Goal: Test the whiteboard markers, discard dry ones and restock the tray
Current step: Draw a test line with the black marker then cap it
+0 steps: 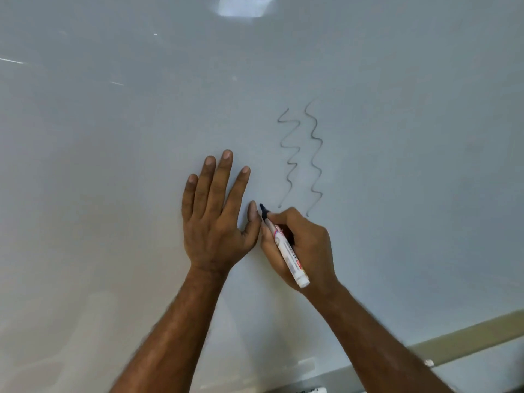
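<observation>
The right hand (pixel 297 242) is clenched around an uncapped marker (pixel 285 246), its dark tip just beside the left thumb. The left hand (pixel 215 217) lies flat and released on the whiteboard (pixel 113 137). 2 faint squiggles (pixel 303 157) sit above; bare board spreads left, and the bottom edge (pixel 467 336) runs lower right.

I see two bare forearms coming up from the bottom edge, no sleeves in view, no watch, no bands or rings that I can make out. Left hand (pixel 215 222): five fingers, short trimmed nails, pale nail beds showing on the fingertips (pixel 226 154). Right hand (pixel 300 245): knuckles and back of hand visible, nails hidden from me. Fine hair along both forearms. No gloves.
</observation>
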{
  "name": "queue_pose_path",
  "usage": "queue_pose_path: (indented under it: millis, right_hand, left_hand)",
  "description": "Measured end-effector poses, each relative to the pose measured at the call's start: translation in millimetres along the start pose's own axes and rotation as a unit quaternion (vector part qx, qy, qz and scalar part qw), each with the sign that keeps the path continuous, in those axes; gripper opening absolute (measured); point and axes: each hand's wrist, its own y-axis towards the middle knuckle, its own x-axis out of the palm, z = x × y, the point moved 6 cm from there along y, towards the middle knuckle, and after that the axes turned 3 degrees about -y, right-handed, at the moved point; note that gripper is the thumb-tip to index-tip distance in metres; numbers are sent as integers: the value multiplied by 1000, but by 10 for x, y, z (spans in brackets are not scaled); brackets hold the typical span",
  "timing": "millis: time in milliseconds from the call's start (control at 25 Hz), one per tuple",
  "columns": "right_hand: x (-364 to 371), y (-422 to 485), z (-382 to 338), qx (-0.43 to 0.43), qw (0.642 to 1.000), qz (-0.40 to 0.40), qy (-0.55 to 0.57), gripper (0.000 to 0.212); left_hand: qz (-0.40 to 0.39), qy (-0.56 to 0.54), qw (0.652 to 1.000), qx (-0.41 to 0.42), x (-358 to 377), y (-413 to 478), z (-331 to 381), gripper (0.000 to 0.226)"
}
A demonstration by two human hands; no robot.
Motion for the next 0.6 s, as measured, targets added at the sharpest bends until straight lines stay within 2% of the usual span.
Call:
queue_pose_path:
  millis: [200, 320, 400, 480, 600]
  right_hand:
    - [4, -182, -21, -4, 996, -57, -64, 11]
    - [-168, 246, -135, 6, 1000, -9, -18, 9]
    - [-261, 573, -273, -50, 998, 31, -14, 16]
    - [-254, 779, -360, -84, 996, 38, 5, 27]
    - [-135, 712, -364, -109, 994, -15, 3, 36]
  left_hand:
    - [-14, 6, 1000, -4, 22, -118, -18, 59]
    - [-33, 28, 999, 3, 42, -309, 8, 62]
    - [-47, 34, 998, 5, 49, -444, 13, 65]
    - [-57, 41, 998, 4, 64, -520, 7, 66]
    - [-57, 42, 997, 3, 59, -552, 8, 71]
